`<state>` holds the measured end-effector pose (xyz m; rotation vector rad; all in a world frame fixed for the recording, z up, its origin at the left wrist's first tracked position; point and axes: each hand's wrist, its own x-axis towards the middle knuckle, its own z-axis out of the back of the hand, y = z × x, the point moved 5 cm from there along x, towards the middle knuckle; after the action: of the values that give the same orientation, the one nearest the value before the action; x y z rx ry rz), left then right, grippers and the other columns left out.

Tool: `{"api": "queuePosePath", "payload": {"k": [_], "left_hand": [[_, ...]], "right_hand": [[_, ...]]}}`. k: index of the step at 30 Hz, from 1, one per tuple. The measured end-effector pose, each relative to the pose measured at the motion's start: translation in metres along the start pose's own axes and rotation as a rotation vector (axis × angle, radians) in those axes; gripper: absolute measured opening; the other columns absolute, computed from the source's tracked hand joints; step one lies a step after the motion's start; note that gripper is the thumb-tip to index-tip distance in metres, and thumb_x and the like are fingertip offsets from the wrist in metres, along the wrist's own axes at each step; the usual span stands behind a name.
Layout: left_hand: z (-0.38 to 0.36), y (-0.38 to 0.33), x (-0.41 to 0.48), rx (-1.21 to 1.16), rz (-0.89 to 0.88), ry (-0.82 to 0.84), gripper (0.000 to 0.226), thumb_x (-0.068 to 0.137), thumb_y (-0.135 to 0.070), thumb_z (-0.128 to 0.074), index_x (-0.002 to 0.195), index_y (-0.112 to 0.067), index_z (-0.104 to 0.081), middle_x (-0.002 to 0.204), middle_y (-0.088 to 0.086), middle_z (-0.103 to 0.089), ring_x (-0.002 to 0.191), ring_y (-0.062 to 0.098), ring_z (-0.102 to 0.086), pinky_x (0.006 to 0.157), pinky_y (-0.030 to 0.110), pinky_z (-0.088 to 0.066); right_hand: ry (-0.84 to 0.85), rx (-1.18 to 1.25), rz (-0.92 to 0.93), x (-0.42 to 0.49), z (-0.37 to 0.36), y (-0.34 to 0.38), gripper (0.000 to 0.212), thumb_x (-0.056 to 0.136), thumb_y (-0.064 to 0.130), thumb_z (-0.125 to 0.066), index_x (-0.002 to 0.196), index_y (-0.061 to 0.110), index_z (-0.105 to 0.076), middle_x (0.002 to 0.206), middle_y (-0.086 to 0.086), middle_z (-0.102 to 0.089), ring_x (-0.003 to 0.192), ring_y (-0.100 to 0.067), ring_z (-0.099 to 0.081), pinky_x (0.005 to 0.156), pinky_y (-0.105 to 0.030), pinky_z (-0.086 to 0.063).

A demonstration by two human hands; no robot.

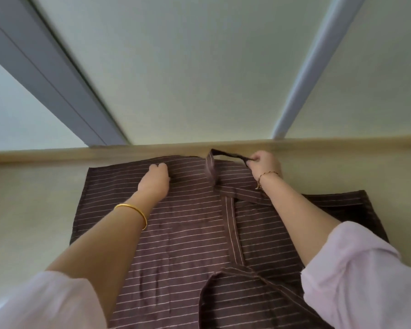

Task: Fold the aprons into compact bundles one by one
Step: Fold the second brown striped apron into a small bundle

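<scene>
A brown apron with thin white stripes (183, 236) lies spread flat on the pale table, reaching from the near edge to the far edge. My left hand (155, 180) presses flat on the apron's far left part, fingers straight. My right hand (263, 163) pinches a dark strap (228, 155) at the apron's far edge and holds it a little above the cloth. A striped strap (233, 224) runs down the middle of the apron, and another crosses it toward the right wrist.
The pale table (33, 198) ends at a raised wooden rim (105, 151) along the far side. Beyond it are a pale wall and grey frame bars (57, 74). Bare table surface shows left and right of the apron.
</scene>
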<state>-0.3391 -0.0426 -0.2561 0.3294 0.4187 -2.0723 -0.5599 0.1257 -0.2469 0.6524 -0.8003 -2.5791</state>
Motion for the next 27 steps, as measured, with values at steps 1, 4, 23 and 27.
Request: {"api": "queuePosePath", "payload": {"k": [1,4,23,27], "left_hand": [[-0.002,-0.001,0.001,0.003,-0.004,-0.01,0.027,0.097,-0.012,-0.049,0.123,-0.005,-0.045,0.123,0.017,-0.048,0.094,0.03,-0.057,0.076,0.035,-0.049],[-0.004,-0.002,-0.001,-0.011,0.0,-0.027,0.023,0.097,-0.008,-0.048,0.119,-0.005,-0.046,0.122,0.017,-0.047,0.091,0.029,-0.056,0.078,0.037,-0.051],[0.017,0.02,0.016,-0.1,0.104,-0.132,0.023,0.095,-0.002,-0.047,0.118,-0.005,-0.045,0.12,0.019,-0.045,0.087,0.037,-0.06,0.08,0.046,-0.054],[0.024,0.028,0.008,-0.138,0.103,-0.148,0.007,0.098,-0.012,-0.045,0.105,-0.013,-0.043,0.104,0.011,-0.043,0.068,0.031,-0.061,0.06,0.043,-0.056]], "right_hand": [[-0.094,0.022,0.0,0.001,0.009,-0.001,0.015,0.096,0.024,-0.049,0.101,0.019,-0.062,0.096,-0.001,-0.065,0.076,-0.019,-0.054,0.061,-0.026,-0.039],[-0.493,0.162,-0.05,0.0,0.051,-0.001,0.02,0.099,0.02,-0.041,0.107,0.018,-0.059,0.099,0.002,-0.06,0.081,-0.019,-0.052,0.065,-0.028,-0.038],[-0.012,-0.182,0.096,-0.003,0.012,-0.012,0.035,0.096,0.026,-0.052,0.127,0.009,-0.05,0.118,-0.011,-0.058,0.088,-0.027,-0.064,0.073,-0.036,-0.051],[-0.149,0.26,0.056,0.0,0.022,-0.013,0.019,0.095,0.013,-0.052,0.112,0.007,-0.059,0.088,-0.009,-0.068,0.056,-0.01,-0.064,0.056,-0.024,-0.055]]}}
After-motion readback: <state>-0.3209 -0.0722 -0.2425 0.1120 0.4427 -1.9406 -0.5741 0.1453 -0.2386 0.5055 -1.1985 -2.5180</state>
